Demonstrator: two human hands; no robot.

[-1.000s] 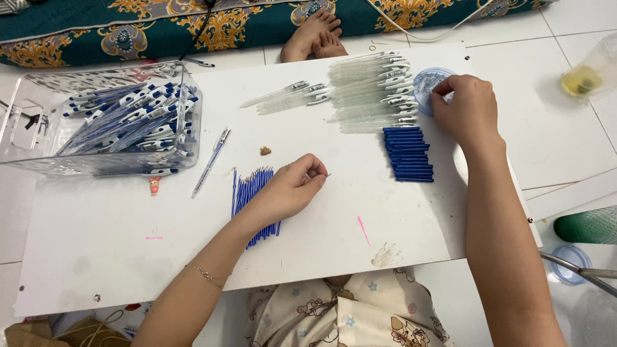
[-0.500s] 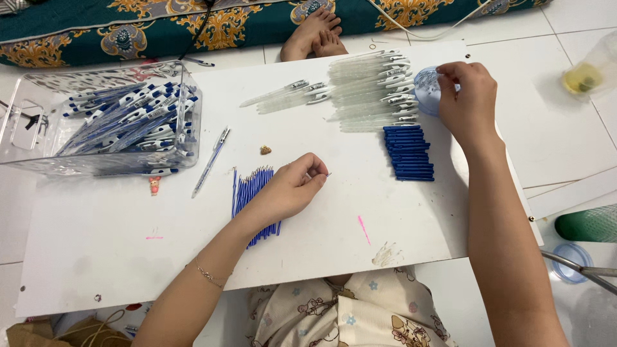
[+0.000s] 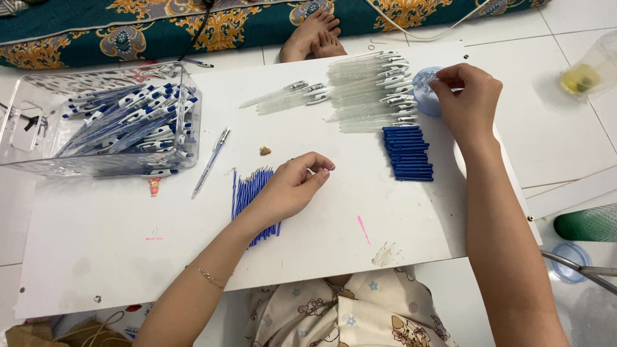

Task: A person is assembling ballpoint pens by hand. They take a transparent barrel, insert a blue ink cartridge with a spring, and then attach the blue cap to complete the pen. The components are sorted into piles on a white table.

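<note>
My left hand (image 3: 292, 186) rests on the white board (image 3: 334, 212) over a bunch of blue pen refills (image 3: 247, 193), pinching a refill between thumb and forefinger. My right hand (image 3: 469, 103) reaches to the far right of the board, fingers pinched at a small round blue container (image 3: 424, 90); what it pinches is too small to see. Between the hands lie a stack of dark blue pen parts (image 3: 406, 153) and a row of clear pen barrels (image 3: 373, 90).
A clear plastic box (image 3: 103, 122) of finished blue-and-white pens stands at the left. One single pen (image 3: 211, 162) lies beside it. Another person's bare feet (image 3: 315, 35) touch the board's far edge. A green object (image 3: 588, 222) and a clear cup (image 3: 588, 71) sit on the right.
My right hand has moved up from beside the blue container to its top, fingers now pinched over it. My left hand stays put on the refills.
</note>
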